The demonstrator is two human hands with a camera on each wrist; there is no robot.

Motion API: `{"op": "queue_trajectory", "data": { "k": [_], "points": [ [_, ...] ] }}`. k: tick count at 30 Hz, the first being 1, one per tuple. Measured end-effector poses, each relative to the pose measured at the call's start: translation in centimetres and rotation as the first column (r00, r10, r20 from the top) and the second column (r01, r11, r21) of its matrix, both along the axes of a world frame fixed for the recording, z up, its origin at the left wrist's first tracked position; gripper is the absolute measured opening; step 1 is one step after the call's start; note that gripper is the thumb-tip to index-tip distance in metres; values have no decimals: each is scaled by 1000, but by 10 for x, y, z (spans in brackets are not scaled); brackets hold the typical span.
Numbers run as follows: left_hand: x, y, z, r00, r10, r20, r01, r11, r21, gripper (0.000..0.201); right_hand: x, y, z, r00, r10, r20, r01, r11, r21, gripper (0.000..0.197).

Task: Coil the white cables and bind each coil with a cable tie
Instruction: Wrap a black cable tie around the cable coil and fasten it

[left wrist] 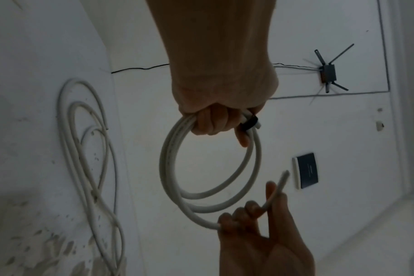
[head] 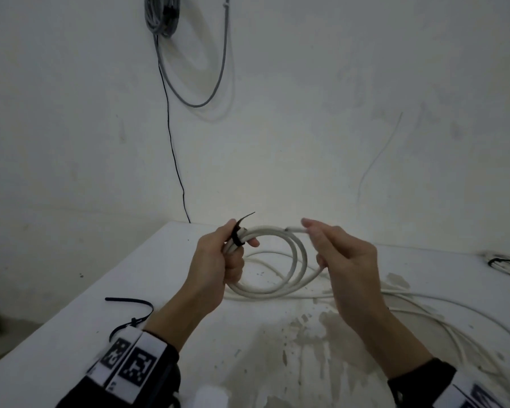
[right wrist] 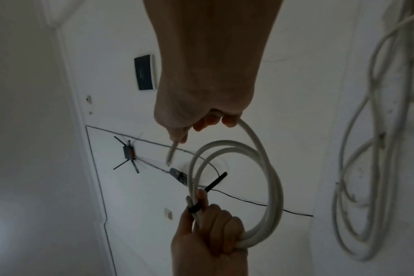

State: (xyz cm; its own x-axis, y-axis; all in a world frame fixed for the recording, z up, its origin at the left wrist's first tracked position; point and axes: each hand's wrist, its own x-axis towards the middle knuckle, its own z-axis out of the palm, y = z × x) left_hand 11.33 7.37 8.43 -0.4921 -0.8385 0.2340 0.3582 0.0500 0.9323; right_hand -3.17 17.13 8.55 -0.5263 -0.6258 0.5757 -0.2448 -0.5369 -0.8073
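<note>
1. White cable coil (head: 277,260), a few loops, held up above the white tabletop (head: 71,334), between both hands.
2. Black cable tie (head: 237,235) wrapped around the coil's bundled strands at its left side, pointed tail sticking up and to the right.
3. Left hand (head: 218,260) gripping the bundle at the tie, fingers curled around the strands.
4. Right hand (head: 345,260) closed on the outer loop at the coil's right side, with the cable's free end (head: 296,229) pinched near the fingertips.
5. More loose white cable (head: 424,313) trailing across the tabletop to the right.
6. Spare black cable ties (head: 136,316) lying on the tabletop beside the left wrist.
7. Grey cable bundle (head: 162,16) hanging on the wall behind.
</note>
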Motion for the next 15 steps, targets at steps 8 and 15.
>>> {"op": "queue_trajectory", "data": {
  "k": [8,15],
  "points": [
    [-8,15,7,970,53,237,3,973,-231,51,4,-2,7,885,-125,-447,119,992,-42,15],
    [-10,24,10,969,-22,245,71,979,-192,52,-1,-5,9,834,-219,-506,186,976,-116,7]
  ]
}}
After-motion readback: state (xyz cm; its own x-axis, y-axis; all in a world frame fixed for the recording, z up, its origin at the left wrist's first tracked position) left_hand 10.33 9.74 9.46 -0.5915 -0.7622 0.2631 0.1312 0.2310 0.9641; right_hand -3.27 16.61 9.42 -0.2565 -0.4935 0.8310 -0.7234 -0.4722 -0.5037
